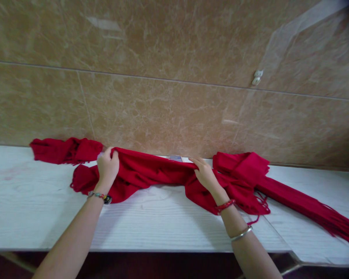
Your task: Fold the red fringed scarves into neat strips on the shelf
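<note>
A red scarf (151, 168) is stretched between my two hands above a white wood-grain table, its upper edge pulled nearly straight. My left hand (108, 166) is closed round the edge at the left. At the right, my right hand (203, 172) grips the same edge, index finger reaching out over it. Loose folds of the cloth hang down and rest on the table on both sides. Just behind the right hand lies a folded red scarf (241, 164), with a long fringed strip (302, 199) running off to the right. Another bunched red scarf (66, 150) lies at the left.
The white table (151, 228) is narrow and backs onto a brown marble-tiled wall (162, 104). A small white fitting (257, 77) sticks to the wall. Part of a small pale, printed item (175, 158) shows behind the stretched cloth.
</note>
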The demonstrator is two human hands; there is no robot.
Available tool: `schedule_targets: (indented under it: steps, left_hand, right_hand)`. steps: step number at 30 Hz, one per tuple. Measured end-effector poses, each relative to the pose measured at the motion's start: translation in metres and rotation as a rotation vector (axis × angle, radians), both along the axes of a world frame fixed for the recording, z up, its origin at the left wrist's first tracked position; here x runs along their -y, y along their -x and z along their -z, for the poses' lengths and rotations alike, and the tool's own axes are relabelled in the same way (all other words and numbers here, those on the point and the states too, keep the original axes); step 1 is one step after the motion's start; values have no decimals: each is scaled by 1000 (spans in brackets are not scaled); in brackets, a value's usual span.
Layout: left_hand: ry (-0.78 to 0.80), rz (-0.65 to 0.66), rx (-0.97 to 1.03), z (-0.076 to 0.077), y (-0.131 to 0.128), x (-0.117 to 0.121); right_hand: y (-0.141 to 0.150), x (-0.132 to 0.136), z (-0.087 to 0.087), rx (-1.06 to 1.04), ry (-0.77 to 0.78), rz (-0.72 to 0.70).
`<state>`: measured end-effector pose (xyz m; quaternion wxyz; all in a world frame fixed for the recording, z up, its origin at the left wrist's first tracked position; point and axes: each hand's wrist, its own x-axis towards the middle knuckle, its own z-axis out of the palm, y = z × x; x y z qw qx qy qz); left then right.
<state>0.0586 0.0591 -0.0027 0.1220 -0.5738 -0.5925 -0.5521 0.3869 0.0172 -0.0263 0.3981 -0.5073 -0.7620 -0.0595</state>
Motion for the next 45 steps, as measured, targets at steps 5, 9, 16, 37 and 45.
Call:
schedule_targets:
  steps: [5,9,16,37,45]
  left_hand:
    - [-19,210,-421,13,-28,12]
    - [142,822,-812,30,-59,25]
    - [70,761,-596,37,-57,15]
    - [91,811,-762,35,-71,27]
    - [1,775,-457,31,-64,21]
  right_hand:
    - [30,8,7,-9,255,-350]
    - [43,16,5,-69,289,-430]
    - [29,9,2,63,149,-125]
    - [36,10,5,136,123,-207]
    - [29,11,0,144,61,-47]
